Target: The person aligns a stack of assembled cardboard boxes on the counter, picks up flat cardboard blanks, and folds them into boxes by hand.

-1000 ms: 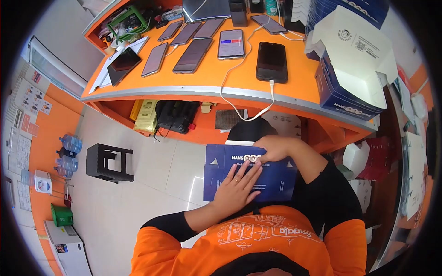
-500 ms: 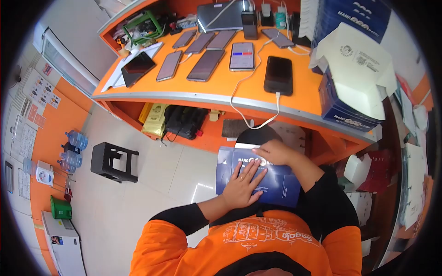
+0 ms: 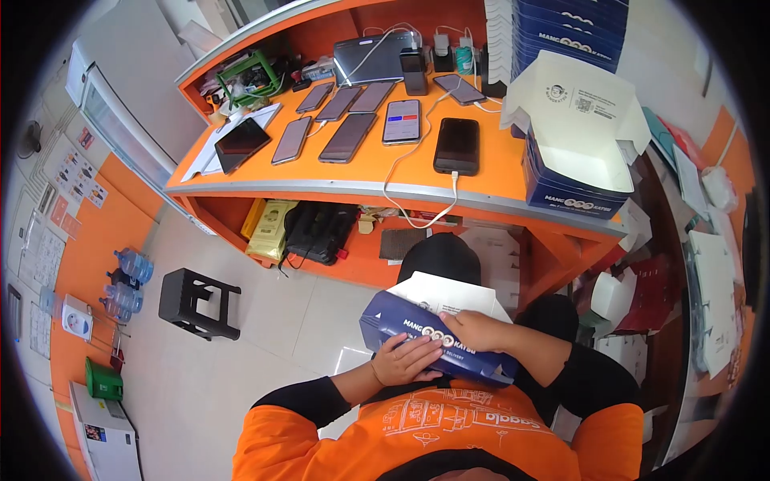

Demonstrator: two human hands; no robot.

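A dark blue printed cardboard food box (image 3: 393, 319) rests on my lap, tilted. Its front wall is bent up, and a white flap with a printed logo stands beyond it. My left hand (image 3: 407, 360) presses on the lower part of the blue wall, fingers together and thumb hidden. Higher up and to the right, my right hand (image 3: 479, 331) grips the box's upper edge, with its thumb on the printed face. The undersides of the box are hidden.
On the orange desk (image 3: 337, 175) lie several phones, a black phone (image 3: 457, 146) on a white cable, and a tablet (image 3: 242, 145). An open box (image 3: 577, 192) stands at the right, before a stack of boxes (image 3: 569, 36). A black stool (image 3: 199, 305) stands on the floor.
The box was flatter and now is folded up, its white flap showing behind. My left hand has slid down a little, its fingers closer together; my right hand has moved lower.
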